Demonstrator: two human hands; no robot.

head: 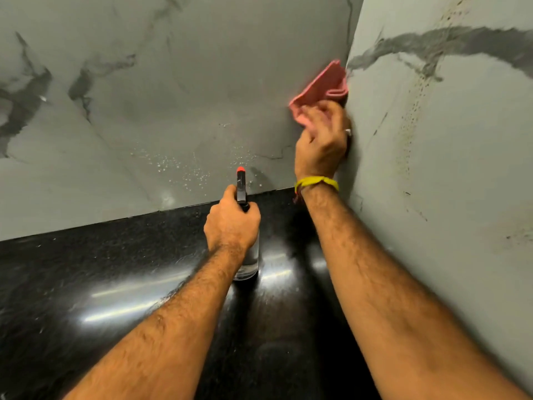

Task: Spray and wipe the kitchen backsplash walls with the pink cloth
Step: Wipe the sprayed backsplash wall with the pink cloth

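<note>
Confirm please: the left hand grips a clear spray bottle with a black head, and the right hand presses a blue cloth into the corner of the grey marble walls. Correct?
One detail is wrong: the head view shows the folded cloth is pink, not blue. The rest holds: the left hand grips the clear spray bottle with the black head, and the right hand presses the cloth into the corner of the grey marble walls.

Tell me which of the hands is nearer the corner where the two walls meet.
Right. The right hand presses the pink cloth into the corner; the left hand grips the spray bottle lower, out over the countertop.

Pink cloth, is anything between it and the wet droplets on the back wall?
Nothing visible. The right hand holds the pink cloth in the corner; bare wall runs to the droplets above the spray bottle.
</note>
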